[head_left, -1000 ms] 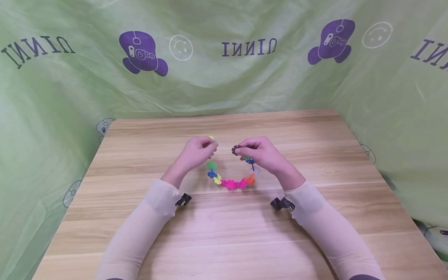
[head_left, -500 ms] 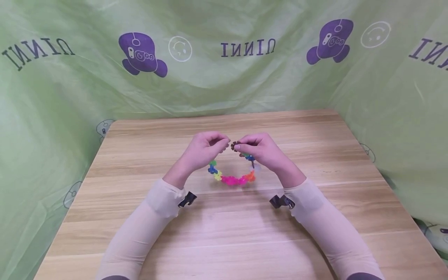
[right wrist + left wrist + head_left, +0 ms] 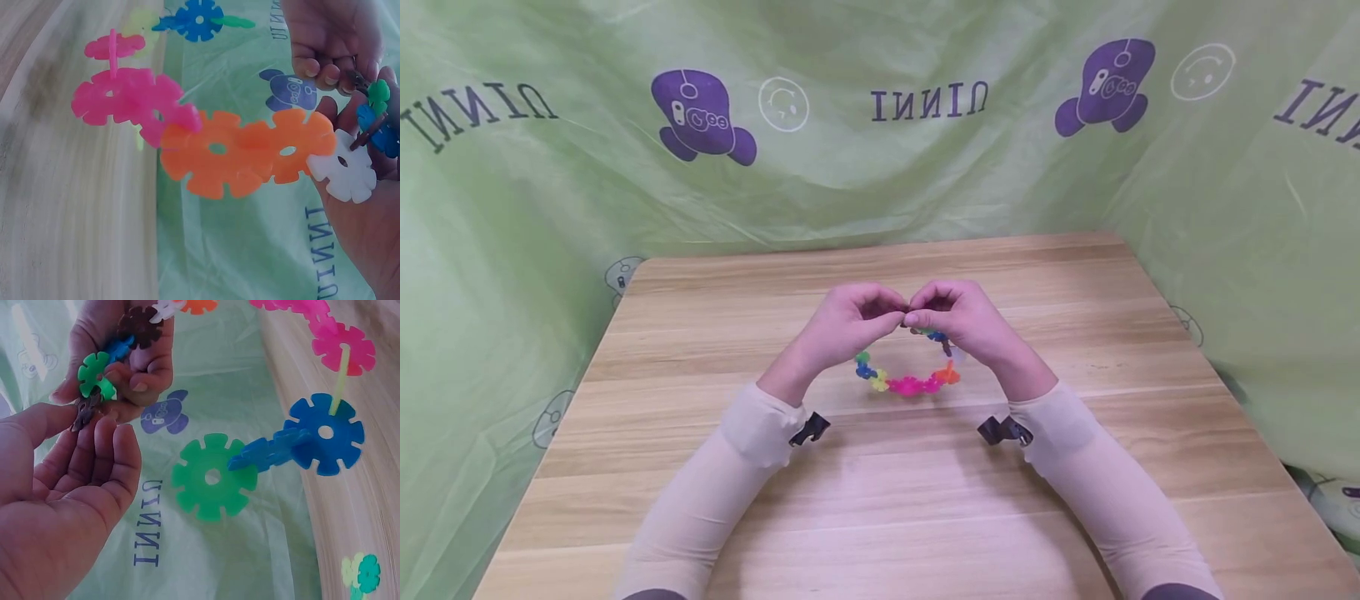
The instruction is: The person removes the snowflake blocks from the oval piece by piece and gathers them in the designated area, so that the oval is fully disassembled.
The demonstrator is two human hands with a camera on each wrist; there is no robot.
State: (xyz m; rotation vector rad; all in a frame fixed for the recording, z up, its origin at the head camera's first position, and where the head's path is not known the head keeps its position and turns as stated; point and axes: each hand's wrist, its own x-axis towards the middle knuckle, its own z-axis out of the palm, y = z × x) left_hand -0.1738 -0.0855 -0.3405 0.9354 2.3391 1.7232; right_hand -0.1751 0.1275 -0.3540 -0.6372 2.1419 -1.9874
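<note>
A chain of notched plastic snowflake discs (image 3: 908, 386) hangs in a loop below both hands, in pink, orange, white, blue, yellow, green and brown. My left hand (image 3: 857, 321) pinches dark brown plastic (image 3: 85, 412) between thumb and fingers, at the chain's brown end; how many brown discs are there I cannot tell. My right hand (image 3: 958, 321) grips that end of the chain, with a green disc (image 3: 95, 374) and a blue disc (image 3: 377, 130) by its fingers. The fingertips of both hands meet. The other end, a bright green disc (image 3: 214, 477), dangles free.
A few loose yellow and green discs (image 3: 362, 575) lie on the wooden table (image 3: 880, 500), beyond my left hand and hidden by it in the head view. Green printed cloth (image 3: 880, 183) surrounds the table at the back and sides. A small black camera (image 3: 809, 429) sits at each wrist.
My left hand has moved right until its fingertips meet those of my right hand. The brown disc, plain to see before, is now mostly covered by fingers. The chain has shifted slightly right.
</note>
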